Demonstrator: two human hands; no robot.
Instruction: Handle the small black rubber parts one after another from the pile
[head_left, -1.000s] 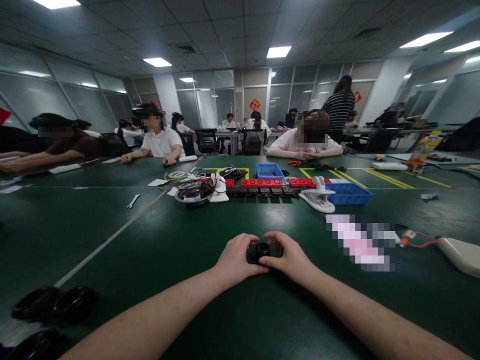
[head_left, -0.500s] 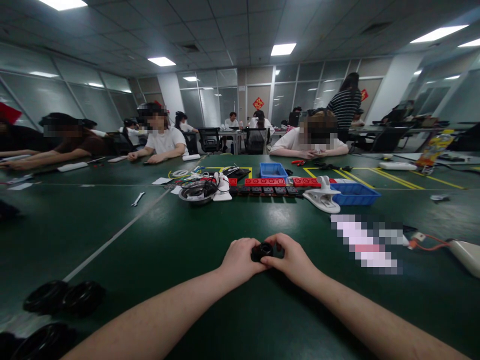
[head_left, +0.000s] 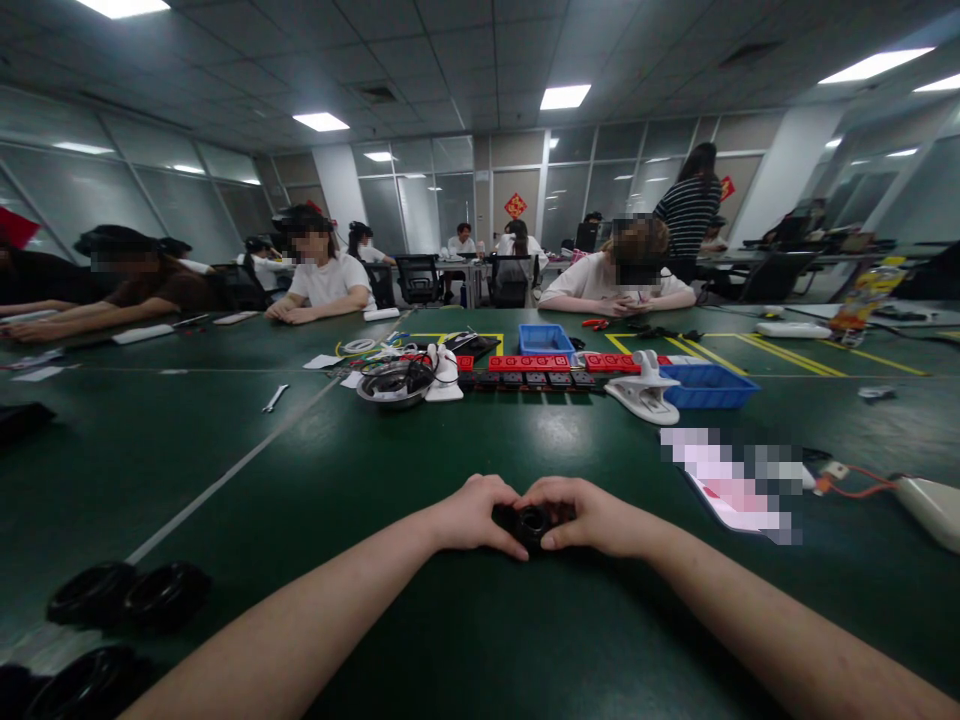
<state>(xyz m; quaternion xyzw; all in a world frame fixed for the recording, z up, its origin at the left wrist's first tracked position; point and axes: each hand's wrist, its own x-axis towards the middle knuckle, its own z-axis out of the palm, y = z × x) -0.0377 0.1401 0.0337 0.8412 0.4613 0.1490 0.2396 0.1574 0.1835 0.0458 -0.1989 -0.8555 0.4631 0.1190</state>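
Note:
A small black ring-shaped part (head_left: 533, 523) with a round hole sits between my two hands, low over the green table (head_left: 360, 640). My left hand (head_left: 477, 515) closes on its left side, thumb low and fingers behind. My right hand (head_left: 596, 515) curls around its right side, forefinger over the top and thumb at the front. The fingers partly hide the part, and I cannot tell whether it touches the table. Larger black rings, including one ring (head_left: 166, 597) and another (head_left: 94, 680), lie at the lower left.
Ahead stand a metal bowl (head_left: 395, 385), red sockets (head_left: 529, 363), a white clip stand (head_left: 646, 390) and blue bins (head_left: 709, 388). A wrench (head_left: 276, 398) lies left; a blurred pink item (head_left: 724, 485) and a white power strip (head_left: 934, 510) lie right. Several people sit around.
My right hand has rolled over the black part and its fingertips now come near my left fingers. My left thumb sits slightly lower. The part has shifted a little toward me.

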